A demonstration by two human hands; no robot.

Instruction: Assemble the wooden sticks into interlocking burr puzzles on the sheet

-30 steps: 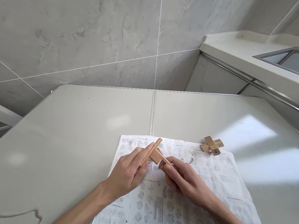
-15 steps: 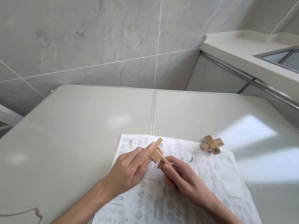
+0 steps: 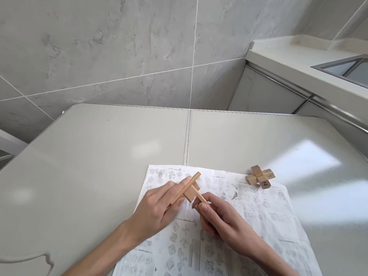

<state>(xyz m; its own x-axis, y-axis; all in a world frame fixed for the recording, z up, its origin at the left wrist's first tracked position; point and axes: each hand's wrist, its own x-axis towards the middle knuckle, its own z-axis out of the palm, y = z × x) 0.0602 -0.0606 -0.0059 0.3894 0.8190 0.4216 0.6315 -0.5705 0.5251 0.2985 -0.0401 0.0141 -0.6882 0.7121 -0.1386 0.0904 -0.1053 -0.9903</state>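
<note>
Barely anything shifts from half a second ago: the whole view tips a hair, and the gap between the pieces in the two hands looks slightly tighter. More of the big heading peeks in at the bottom edge of the printed sheet [image 3: 283, 220], too.

So the left hand [image 3: 155, 204] has its grip pinched on a wooden bar [image 3: 194, 177], thumb below and fingers along the back, with the top end poking free. I'd say it's held that way to leave the stubby wooden block [image 3: 191, 193] crossing it facing the other hand. Can't tell if bar and block are one piece.

Right hand [image 3: 227, 218] has thumb and fingertips closed on a slim wooden stick [image 3: 201, 196], its far tip up against the block. Another bit of wood [image 3: 197, 208] shows under the fingers; could be the same notched piece, the hand hides it. Holding it by the tail end probably keeps fingers out of the joint.

Everything's happening just above the sheet, which lies flat on the bench [image 3: 115, 145], small diagrams in view between the wrists, handy for glancing at I guess. A wooden cross [image 3: 260, 177] sits on the sheet's far edge, clear of both hands, so it's likely just parked there.
</note>
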